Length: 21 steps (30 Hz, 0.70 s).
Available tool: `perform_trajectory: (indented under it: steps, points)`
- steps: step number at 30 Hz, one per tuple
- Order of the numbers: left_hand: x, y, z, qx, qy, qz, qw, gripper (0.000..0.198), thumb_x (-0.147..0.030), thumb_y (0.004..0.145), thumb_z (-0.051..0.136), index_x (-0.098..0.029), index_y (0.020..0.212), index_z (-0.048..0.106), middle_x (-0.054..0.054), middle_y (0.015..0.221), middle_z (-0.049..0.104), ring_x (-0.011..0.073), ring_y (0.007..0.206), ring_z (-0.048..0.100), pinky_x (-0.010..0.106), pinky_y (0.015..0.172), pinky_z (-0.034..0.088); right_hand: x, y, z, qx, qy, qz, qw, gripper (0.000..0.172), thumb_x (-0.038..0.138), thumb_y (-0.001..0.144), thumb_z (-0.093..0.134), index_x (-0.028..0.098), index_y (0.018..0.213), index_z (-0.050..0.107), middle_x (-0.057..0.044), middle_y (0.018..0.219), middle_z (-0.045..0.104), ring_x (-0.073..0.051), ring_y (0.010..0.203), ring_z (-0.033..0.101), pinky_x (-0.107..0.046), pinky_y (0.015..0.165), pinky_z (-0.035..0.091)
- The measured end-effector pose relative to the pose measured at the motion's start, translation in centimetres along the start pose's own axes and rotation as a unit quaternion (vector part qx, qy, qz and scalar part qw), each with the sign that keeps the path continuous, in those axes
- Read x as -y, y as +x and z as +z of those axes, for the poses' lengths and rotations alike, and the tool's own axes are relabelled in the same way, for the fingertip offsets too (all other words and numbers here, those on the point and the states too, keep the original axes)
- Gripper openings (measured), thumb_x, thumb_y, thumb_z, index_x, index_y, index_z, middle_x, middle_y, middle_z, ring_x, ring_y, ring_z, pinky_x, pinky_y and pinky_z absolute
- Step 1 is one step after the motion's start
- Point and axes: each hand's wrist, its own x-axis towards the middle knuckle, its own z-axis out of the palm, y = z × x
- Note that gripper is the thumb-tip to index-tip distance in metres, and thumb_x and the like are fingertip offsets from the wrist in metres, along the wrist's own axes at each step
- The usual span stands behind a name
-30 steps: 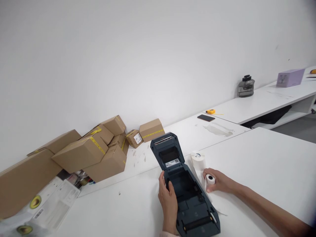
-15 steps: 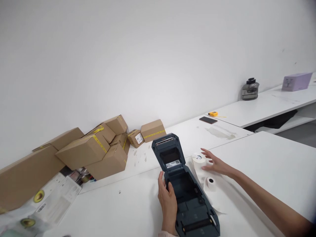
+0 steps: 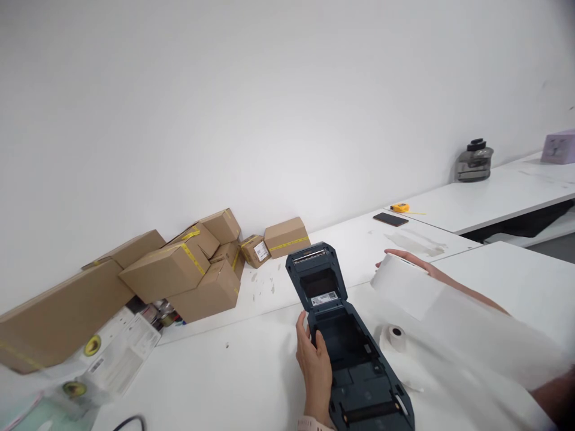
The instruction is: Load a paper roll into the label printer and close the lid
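Note:
A dark blue-grey label printer (image 3: 359, 365) lies on the white table with its lid (image 3: 317, 272) tipped back, its inside bare to view. My left hand (image 3: 315, 368) grips the printer's left side, thumb over the edge. To the right, my right hand (image 3: 438, 274) is wrapped around the far side of a large white paper roll (image 3: 398, 284), lifted off the table. A wide loose strip of its paper (image 3: 485, 326) trails toward the lower right and covers much of my right forearm. Between printer and large roll, a smaller white roll (image 3: 397, 339) with a dark core stands beside a curl of paper.
Cardboard boxes (image 3: 166, 269) with yellow tape are piled at the left against the wall. Plastic-wrapped packages (image 3: 121, 353) lie before them. At the back right are a phone (image 3: 390, 219), a yellow tape measure (image 3: 399, 208), a grey jug (image 3: 474, 161) and a lilac box (image 3: 559, 147).
My right hand has closed on the large roll and raised it to the right, away from the printer, pulling out its paper strip. The left hand stays on the printer. The view has shifted slightly.

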Motion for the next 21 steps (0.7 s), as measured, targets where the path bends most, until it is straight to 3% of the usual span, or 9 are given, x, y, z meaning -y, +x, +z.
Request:
perform_trajectory:
  steps: [2,5,8,10,14,18,21]
  points:
    - [0.1,0.0,0.0,-0.004,-0.002,0.002,1.000,0.047,-0.030,0.091,0.046,-0.025,0.138,0.043,0.010,0.146,0.051,0.0224,0.129,0.055,0.033,0.102,0.047,3.0,-0.2,0.8,0.065,0.055,0.003,0.996,0.083,0.066,0.058,0.073,0.027,0.130,0.055,-0.013,0.132,0.060,-0.036,0.108,0.064,-0.041,0.079,0.057]
    - [0.2,0.1,0.1,-0.005,-0.013,0.016,1.000,0.046,-0.027,0.091,0.045,-0.022,0.137,0.041,0.012,0.145,0.051,0.0212,0.132,0.052,0.034,0.106,0.043,6.9,0.0,3.3,0.214,0.003,-0.028,0.976,0.075,0.055,0.052,0.080,0.025,0.119,0.061,-0.009,0.119,0.066,-0.033,0.105,0.064,-0.039,0.086,0.053]
    - [0.0,0.2,-0.1,-0.002,-0.035,0.006,0.999,0.047,-0.027,0.091,0.046,-0.019,0.137,0.040,0.014,0.145,0.051,0.0213,0.130,0.054,0.033,0.106,0.043,8.7,1.0,6.9,0.363,-0.103,-0.032,0.926,0.070,0.044,0.054,0.083,0.027,0.118,0.062,-0.003,0.114,0.068,-0.029,0.104,0.064,-0.035,0.088,0.050]
    - [-0.2,0.1,-0.3,-0.005,-0.047,-0.024,0.999,0.051,-0.028,0.088,0.050,-0.020,0.138,0.040,0.014,0.147,0.050,0.0223,0.126,0.058,0.032,0.102,0.046,8.7,2.1,9.3,0.419,-0.174,-0.016,0.891,0.072,0.044,0.052,0.085,0.027,0.118,0.063,-0.002,0.111,0.069,-0.029,0.101,0.065,-0.035,0.084,0.051]
    - [-0.6,0.0,-0.7,-0.014,-0.076,-0.065,0.995,0.059,-0.027,0.085,0.056,-0.021,0.141,0.037,0.013,0.142,0.055,0.0232,0.122,0.061,0.030,0.096,0.049,7.4,4.3,13.0,0.444,-0.300,-0.021,0.844,0.074,0.047,0.046,0.085,0.026,0.114,0.064,-0.003,0.106,0.069,-0.032,0.098,0.065,-0.036,0.079,0.050]
    - [-0.4,0.0,-0.7,-0.011,-0.091,-0.063,0.994,0.058,-0.026,0.086,0.054,-0.022,0.141,0.036,0.013,0.139,0.057,0.0221,0.124,0.060,0.028,0.096,0.049,5.9,5.4,15.1,0.445,-0.367,-0.028,0.816,0.072,0.048,0.046,0.084,0.024,0.111,0.065,-0.005,0.104,0.069,-0.034,0.099,0.065,-0.039,0.079,0.050]
    - [0.0,-0.1,-0.6,-0.014,-0.084,-0.048,0.995,0.056,-0.028,0.088,0.052,-0.021,0.141,0.036,0.013,0.137,0.059,0.0221,0.125,0.059,0.029,0.097,0.049,4.2,5.8,16.3,0.430,-0.414,-0.035,0.802,0.081,0.050,0.038,0.086,0.022,0.111,0.066,-0.009,0.109,0.068,-0.040,0.109,0.062,-0.043,0.084,0.049]
